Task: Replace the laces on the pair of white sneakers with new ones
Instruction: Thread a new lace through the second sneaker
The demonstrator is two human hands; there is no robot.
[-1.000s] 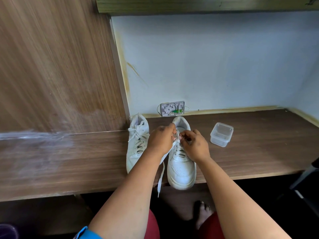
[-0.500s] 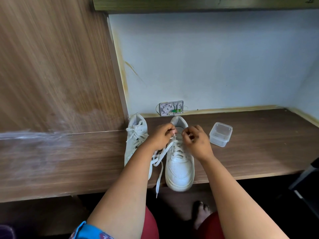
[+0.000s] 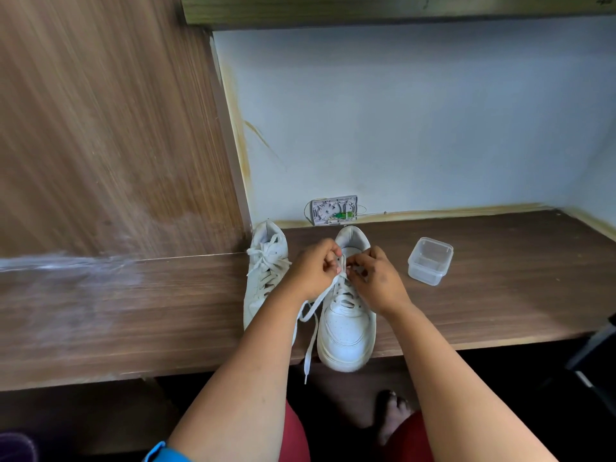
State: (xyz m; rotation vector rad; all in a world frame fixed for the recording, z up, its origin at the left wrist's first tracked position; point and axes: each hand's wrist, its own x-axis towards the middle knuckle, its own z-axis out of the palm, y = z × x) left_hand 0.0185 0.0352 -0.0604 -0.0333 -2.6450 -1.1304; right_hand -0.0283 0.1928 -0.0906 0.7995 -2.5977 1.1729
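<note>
I have both hands up at the top eyelets of the right sneaker (image 3: 346, 315), which stands on the bench (image 3: 500, 295) with its toe toward me, over the near edge. I take it that this keeps the tongue and eyelets facing up where I can work them. My left hand (image 3: 315, 270) is curled, its fingertips pinching the lace (image 3: 311, 335) near the top of the tongue; the loose end runs down the shoe's left side and hangs past the bench edge. My right hand (image 3: 375, 278) is curled too, fingers bunched at the same spot, seemingly pinching the other strand, but my knuckles cover the contact and I cannot tell for sure. The left sneaker (image 3: 265, 278) sits just beside, against the wooden panel (image 3: 100, 128), laced and tied, partly hidden by my left forearm. Whether either lace is old or new I cannot make out. A clear plastic container (image 3: 430, 261) stands to the right, apparently empty.
</note>
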